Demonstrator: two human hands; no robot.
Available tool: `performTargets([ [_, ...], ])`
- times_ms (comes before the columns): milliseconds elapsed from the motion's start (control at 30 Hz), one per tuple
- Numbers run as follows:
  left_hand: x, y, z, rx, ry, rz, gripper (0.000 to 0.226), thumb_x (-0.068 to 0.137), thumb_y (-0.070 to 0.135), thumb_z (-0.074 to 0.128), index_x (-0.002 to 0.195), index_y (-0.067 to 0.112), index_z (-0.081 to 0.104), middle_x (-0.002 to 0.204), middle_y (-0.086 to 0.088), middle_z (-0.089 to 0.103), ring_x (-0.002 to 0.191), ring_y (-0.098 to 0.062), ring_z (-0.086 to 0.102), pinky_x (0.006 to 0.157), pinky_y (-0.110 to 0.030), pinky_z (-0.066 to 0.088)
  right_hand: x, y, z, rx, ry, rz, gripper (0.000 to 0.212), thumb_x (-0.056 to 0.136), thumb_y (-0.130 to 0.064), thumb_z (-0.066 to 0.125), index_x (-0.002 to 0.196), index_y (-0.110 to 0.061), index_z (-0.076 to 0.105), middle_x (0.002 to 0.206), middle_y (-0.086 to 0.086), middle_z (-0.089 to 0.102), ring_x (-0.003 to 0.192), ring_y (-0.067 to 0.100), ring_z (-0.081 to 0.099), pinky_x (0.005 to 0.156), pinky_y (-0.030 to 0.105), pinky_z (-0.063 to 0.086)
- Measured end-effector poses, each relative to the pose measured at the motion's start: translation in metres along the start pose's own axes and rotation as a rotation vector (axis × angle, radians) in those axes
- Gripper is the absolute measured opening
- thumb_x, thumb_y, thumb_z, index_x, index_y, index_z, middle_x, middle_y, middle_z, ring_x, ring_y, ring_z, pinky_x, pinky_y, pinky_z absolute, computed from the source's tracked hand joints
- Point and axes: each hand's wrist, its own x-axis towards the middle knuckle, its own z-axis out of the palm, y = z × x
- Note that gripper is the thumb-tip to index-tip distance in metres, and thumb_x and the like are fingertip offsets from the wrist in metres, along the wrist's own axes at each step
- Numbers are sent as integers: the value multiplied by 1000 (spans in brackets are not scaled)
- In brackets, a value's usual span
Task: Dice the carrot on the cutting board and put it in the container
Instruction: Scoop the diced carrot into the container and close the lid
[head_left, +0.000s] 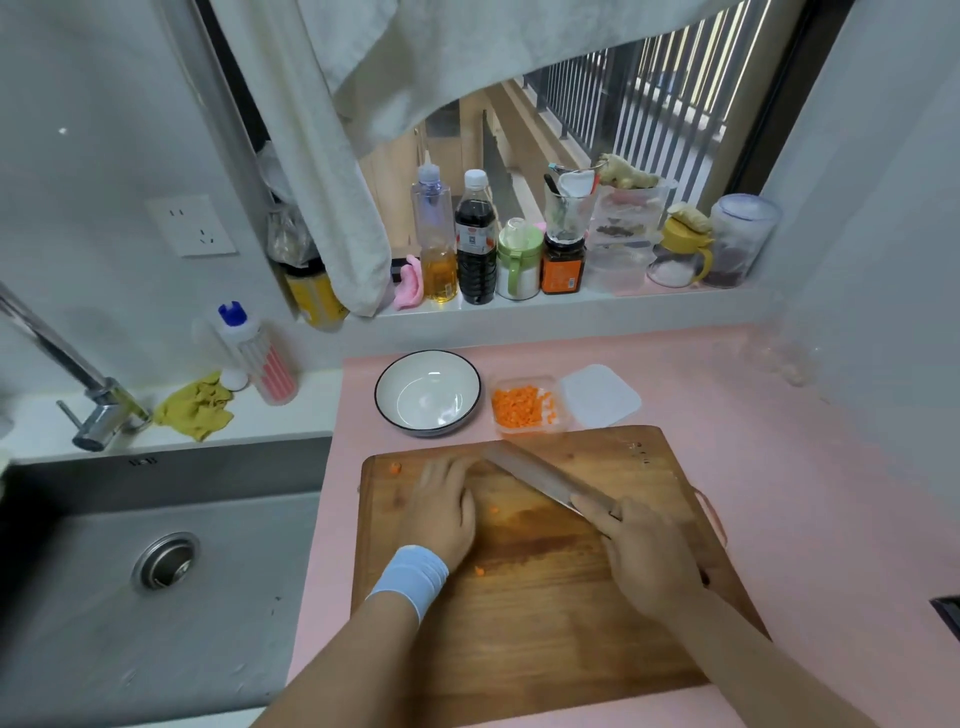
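On the pink tabletop (779, 467) lies the wooden cutting board (545, 623). The left hand (441, 512), a blue wristband (410, 577) at its wrist, rests flat on the board, palm down with fingers straight. Its grip holds nothing visible, and anything beneath the palm is hidden. The right hand (649, 556) has its grip wrapped round the knife (535, 475), covering the handle completely, so only the blade shows, angled toward the left fingertips. The diced carrot (519, 408) sits in the clear container (563, 410) just beyond the board's far edge, between a white bowl (382, 395) and a loose lid (600, 395). 3 stray carrot bits (479, 571) lie on the board. Both forearms are cut off by the lower frame edge.
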Motion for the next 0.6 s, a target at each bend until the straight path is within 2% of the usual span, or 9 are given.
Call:
performTargets([
  [100, -4, -1, 5, 26, -140, 88, 51, 88, 21, 47, 139, 26, 46, 136, 6, 47, 123, -13, 42, 104, -25, 34, 1, 10, 16, -47, -43, 3, 92, 71, 9, 70, 140, -48, 51, 88, -4, 54, 85, 21, 60, 75, 33, 47],
  [167, -3, 1, 12, 71, -243, 123, 52, 90, 32, 45, 142, 28, 44, 143, 5, 44, 128, -16, 41, 108, -32, 35, 4, 15, 23, -24, -126, -8, 87, 80, 7, 63, 143, -50, 47, 110, 0, 58, 105, 25, 59, 88, 35, 49],
  [233, 1, 6, 19, 108, -314, 154, 51, 91, 38, 47, 141, 26, 48, 143, 3, 46, 129, -20, 43, 109, -34, 34, 5, 18, 23, 32, -229, -27, 78, 91, 1, 53, 149, -49, 39, 136, 2, 49, 126, 27, 49, 104, 37, 43],
  [267, 5, 10, 22, 127, -337, 167, 50, 91, 40, 47, 138, 26, 50, 142, 3, 48, 128, -21, 44, 108, -34, 35, 6, 18, 21, 52, -272, -32, 74, 93, -2, 50, 151, -47, 36, 141, 3, 47, 129, 27, 46, 107, 37, 41],
  [400, 29, 29, 30, 137, -368, 158, 43, 92, 39, 47, 133, 26, 54, 134, 5, 52, 123, -19, 46, 102, -32, 38, 19, 26, 9, 15, -374, -80, 70, 93, -14, 52, 152, -46, 33, 136, -1, 52, 124, 21, 51, 101, 31, 45],
  [467, 44, 36, 35, 126, -369, 159, 41, 92, 37, 48, 131, 27, 55, 132, 4, 53, 121, -19, 47, 101, -33, 39, 30, 30, 1, 7, -404, -87, 65, 93, -29, 55, 152, -44, 35, 133, -2, 56, 122, 20, 54, 98, 31, 46],
  [533, 61, 43, 41, 127, -375, 168, 41, 91, 36, 48, 129, 26, 55, 127, 2, 54, 120, -21, 47, 99, -35, 40, 46, 36, -7, 13, -390, -47, 56, 91, -40, 50, 147, -42, 45, 131, -5, 60, 120, 18, 56, 96, 31, 46],
  [600, 82, 50, 49, 134, -369, 180, 38, 91, 33, 49, 127, 21, 57, 122, -1, 55, 116, -24, 48, 97, -37, 41, 69, 43, -15, 1, -320, -4, 40, 89, -39, 50, 127, -37, 61, 119, -9, 64, 110, 15, 61, 90, 29, 48],
])
